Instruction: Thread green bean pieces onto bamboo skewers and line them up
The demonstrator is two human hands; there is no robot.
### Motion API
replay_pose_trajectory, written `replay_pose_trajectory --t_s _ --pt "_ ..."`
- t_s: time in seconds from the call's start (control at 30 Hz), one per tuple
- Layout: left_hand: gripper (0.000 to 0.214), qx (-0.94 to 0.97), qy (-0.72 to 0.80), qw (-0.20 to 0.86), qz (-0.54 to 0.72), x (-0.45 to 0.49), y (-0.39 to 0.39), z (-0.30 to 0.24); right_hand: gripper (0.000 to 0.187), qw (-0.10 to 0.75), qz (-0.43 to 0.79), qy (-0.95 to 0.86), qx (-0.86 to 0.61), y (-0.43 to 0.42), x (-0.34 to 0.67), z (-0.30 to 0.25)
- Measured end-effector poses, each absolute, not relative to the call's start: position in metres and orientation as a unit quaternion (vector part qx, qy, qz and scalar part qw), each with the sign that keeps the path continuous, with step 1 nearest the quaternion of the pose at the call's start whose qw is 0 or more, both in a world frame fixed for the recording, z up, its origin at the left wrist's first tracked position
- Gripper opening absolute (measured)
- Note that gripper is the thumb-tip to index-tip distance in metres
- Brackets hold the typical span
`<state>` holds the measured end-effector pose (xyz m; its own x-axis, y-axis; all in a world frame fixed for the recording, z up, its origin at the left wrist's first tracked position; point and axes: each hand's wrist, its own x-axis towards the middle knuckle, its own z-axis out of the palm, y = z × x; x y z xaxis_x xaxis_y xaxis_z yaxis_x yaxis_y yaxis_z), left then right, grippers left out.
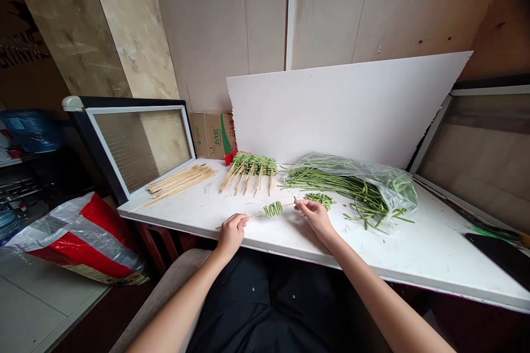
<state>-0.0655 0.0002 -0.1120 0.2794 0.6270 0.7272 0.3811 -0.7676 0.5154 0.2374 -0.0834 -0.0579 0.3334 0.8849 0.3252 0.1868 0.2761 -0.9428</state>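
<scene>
Plywood walls close off the far side, and a white board [331,110] leans against them behind the white counter [414,248]. Far left, down on the floor, lies a red and white sack [78,237]. Next to it a glass freezer lid [136,143] stands tilted open, its near corner right at the counter's left end, and a cardboard box [213,135] sits behind it against the wall.

On the counter's far left lies a loose pile of bare sticks [182,180]. Just right of them, a row of finished bean skewers [250,168] is fanned out with the green ends away from me.

My left hand [231,231] rests at the near edge, fingers closed round the skewer [256,214], whose blunt end pokes out to the left. The skewer runs up and to the right, and a tight comb of short green beans [274,209] is threaded across its middle. My right hand [315,215] meets its right tip, thumb and fingers pinched on a short bean piece [295,198] that stands up there.

Just beyond that hand is a small heap of cut pieces [321,198], and further right a clear plastic bag [356,182] spills long green beans onto the counter. At the far right edge lies a flat black thing [501,253]; I cannot tell what it is.
</scene>
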Motion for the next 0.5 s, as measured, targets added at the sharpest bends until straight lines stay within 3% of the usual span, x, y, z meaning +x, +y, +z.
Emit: replay_pose_trajectory --t_s 0.5 --pt "0.038 0.795 0.328 0.117 0.497 -0.066 0.001 -0.114 0.049 0.627 0.236 -0.518 -0.532 -0.092 0.227 -0.046"
